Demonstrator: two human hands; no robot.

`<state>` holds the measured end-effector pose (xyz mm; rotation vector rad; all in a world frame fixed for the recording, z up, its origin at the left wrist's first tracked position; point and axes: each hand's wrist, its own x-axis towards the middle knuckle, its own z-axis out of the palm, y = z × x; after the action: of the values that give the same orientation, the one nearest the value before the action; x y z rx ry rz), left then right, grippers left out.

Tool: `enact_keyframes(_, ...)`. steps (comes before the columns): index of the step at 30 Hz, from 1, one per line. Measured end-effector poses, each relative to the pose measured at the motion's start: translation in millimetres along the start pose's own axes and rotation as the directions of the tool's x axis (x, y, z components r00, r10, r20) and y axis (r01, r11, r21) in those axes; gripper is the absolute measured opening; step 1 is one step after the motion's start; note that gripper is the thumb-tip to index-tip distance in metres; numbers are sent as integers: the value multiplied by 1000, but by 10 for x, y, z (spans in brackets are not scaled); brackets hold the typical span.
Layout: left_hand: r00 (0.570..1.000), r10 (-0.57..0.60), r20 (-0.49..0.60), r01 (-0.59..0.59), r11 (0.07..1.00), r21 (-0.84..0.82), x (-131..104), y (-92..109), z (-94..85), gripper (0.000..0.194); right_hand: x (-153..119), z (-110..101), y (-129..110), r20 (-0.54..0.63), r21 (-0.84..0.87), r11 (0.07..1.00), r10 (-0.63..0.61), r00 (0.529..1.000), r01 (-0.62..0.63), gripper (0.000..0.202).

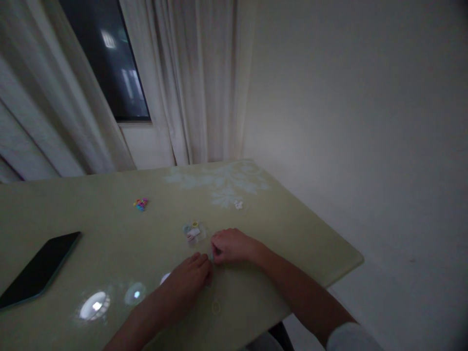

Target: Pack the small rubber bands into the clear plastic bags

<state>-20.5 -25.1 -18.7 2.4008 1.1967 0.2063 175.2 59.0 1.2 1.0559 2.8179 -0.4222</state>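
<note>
Both hands are close together over the table, with a small gap between their fingertips. My left hand (195,273) has its fingers curled around something I cannot make out. My right hand (228,246) is closed too, and a tiny pale piece shows at its fingertips, too small to name. Just beyond them lies a clear plastic packet (195,232) with small pale and yellow items. A faint yellowish ring (216,307) rests on the table nearer to me, below my left hand.
On the glossy table (300,239), a small colourful pile (141,204) lies at the back left and small white pieces (238,204) beyond my right hand. A dark flat tablet-like object (42,268) is at the left. Curtains, a window and a wall stand behind.
</note>
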Motion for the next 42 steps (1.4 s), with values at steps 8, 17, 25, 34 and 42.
enact_keyframes(8, 984, -91, -151, 32, 935, -354, 15, -140, -108, 18, -61, -87, 26, -102, 73, 996, -40, 994, 48, 17)
enact_keyframes(17, 844, -379, -381, -74, 620, -781, 173, -160, -211, 27, -81, -158, -8, -342, 426, 889, -12, 940, 166, 13)
enact_keyframes(25, 847, -439, -299, -159, 327, -932, 167, -82, -116, 30, -52, -109, -87, -429, 392, 911, 59, 901, 127, 15)
enact_keyframes(34, 812, -487, -322, -148, 362, -921, 206, -69, -130, 40, -25, -65, -77, -465, 470, 868, 88, 881, 162, 11)
enact_keyframes(42, 779, -481, -403, -196, 423, -885, 202, -40, -170, 42, 14, -16, -2, -461, 692, 660, 91, 883, 293, 25)
